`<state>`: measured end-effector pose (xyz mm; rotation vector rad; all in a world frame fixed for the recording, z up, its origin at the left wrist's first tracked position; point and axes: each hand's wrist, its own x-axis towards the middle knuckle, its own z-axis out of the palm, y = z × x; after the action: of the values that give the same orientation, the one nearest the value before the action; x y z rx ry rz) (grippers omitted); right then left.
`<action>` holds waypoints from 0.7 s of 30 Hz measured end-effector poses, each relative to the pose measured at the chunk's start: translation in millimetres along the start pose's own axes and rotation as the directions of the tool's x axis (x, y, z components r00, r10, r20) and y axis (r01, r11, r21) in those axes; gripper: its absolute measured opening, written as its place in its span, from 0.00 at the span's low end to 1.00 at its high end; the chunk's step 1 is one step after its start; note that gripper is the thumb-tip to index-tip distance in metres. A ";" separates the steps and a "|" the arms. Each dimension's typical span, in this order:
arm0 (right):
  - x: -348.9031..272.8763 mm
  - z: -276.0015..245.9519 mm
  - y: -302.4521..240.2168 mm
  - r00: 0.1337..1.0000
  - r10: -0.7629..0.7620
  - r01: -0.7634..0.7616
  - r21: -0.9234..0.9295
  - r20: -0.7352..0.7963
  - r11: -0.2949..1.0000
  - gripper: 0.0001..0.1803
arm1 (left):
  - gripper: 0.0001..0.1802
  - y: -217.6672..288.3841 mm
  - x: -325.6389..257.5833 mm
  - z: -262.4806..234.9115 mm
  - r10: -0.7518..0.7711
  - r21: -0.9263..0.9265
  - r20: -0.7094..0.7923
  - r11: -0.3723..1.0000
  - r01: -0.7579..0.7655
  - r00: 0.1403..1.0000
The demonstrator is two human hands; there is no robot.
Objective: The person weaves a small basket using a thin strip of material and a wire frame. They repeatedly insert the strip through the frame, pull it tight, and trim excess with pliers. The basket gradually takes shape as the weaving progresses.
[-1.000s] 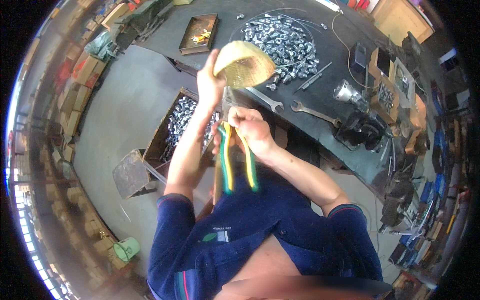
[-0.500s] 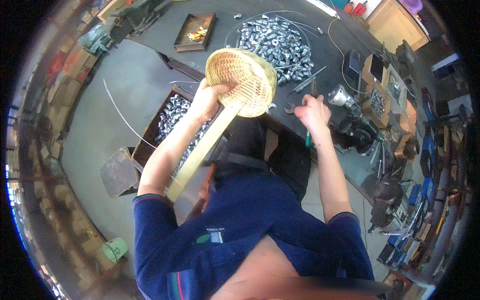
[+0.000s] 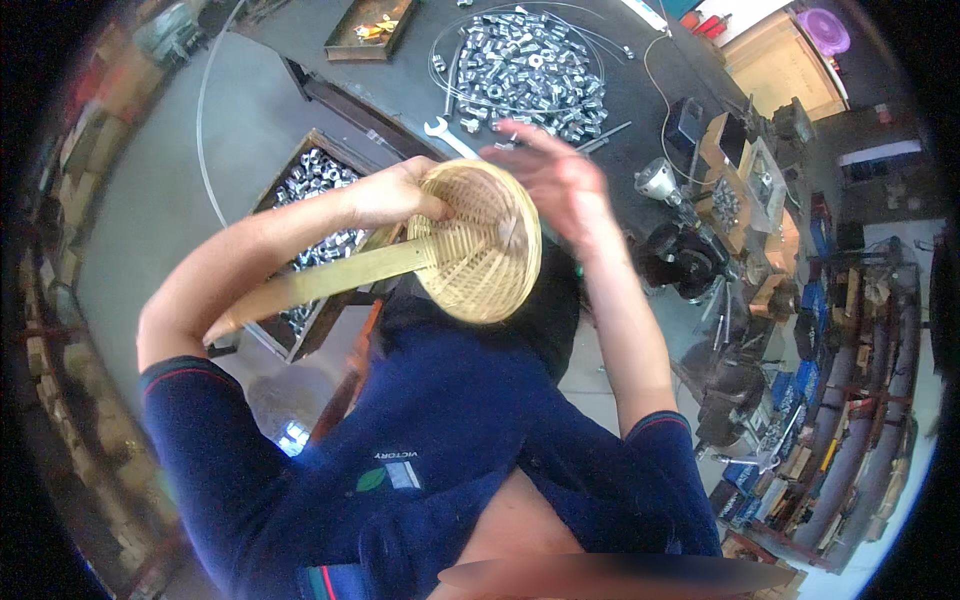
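My left hand (image 3: pixel 395 192) grips the rim of a woven bamboo scoop (image 3: pixel 485 265), thumb inside the bowl. Its inside faces up toward me and looks bare. The long flat handle (image 3: pixel 330 283) runs left under my forearm. My right hand (image 3: pixel 550 175) is beside the scoop's far right rim, fingers stretched out and blurred, with nothing visible in them. Just beyond the scoop, an open-end wrench (image 3: pixel 452 138) lies at the bench edge. Past it, a pile of shiny metal nut-like fittings (image 3: pixel 530 75) is spread on the dark bench (image 3: pixel 400 85).
A bin (image 3: pixel 318 185) of similar metal parts stands below my left forearm. A shallow metal tray (image 3: pixel 345 48) with small yellowish items sits at the bench's far left. On the right are a lamp-like silver head (image 3: pixel 657 182), dark machinery (image 3: pixel 690 255) and small boxes (image 3: pixel 725 140).
My left hand has brought the scoop nearer to me, its handle swinging more level. My right hand has moved left to the scoop; the green-handled pliers no longer show in it.
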<state>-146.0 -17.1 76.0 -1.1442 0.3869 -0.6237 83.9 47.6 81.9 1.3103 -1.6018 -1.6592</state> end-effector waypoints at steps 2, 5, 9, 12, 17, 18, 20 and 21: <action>8.5 14.4 32.6 0.989 0.130 -0.141 0.220 0.065 0.965 0.42 | 0.23 22.8 -4.3 3.4 -0.087 0.151 0.066 0.986 0.076 0.994; -12.6 42.9 64.0 0.891 0.425 -0.322 0.436 -0.162 0.841 0.39 | 0.19 6.7 6.4 -13.2 -0.100 0.332 0.192 0.943 0.031 0.976; -31.2 32.4 81.3 0.960 0.270 -0.241 0.717 0.076 0.654 0.28 | 0.19 9.4 7.4 -6.2 -0.199 0.493 0.067 0.859 0.141 0.978; -33.5 32.6 91.7 0.975 0.216 -0.182 0.773 0.059 0.608 0.29 | 0.19 13.1 7.3 -3.0 -0.273 0.534 -0.001 0.813 0.231 0.962; -40.7 55.6 88.1 0.911 0.316 -0.173 0.453 -0.263 0.874 0.43 | 0.19 -20.2 17.2 5.9 -0.158 0.639 -0.017 0.757 0.132 0.987; -39.8 59.3 92.8 0.879 0.309 -0.158 0.390 -0.364 0.907 0.41 | 0.19 -19.5 16.7 5.7 -0.126 0.671 -0.006 0.735 0.098 0.992; -38.5 68.6 95.1 0.822 0.296 -0.137 0.336 -0.486 0.932 0.38 | 0.20 -18.4 15.6 7.1 -0.058 0.735 -0.047 0.674 0.074 0.997; -36.5 71.1 94.0 0.812 0.287 -0.113 0.345 -0.509 0.932 0.38 | 0.20 -16.9 15.6 9.0 -0.020 0.767 -0.096 0.636 0.087 0.995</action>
<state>-108.3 83.1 14.6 -0.5977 0.8711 -0.7912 74.1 42.0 60.0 1.7910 -2.3700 -0.8917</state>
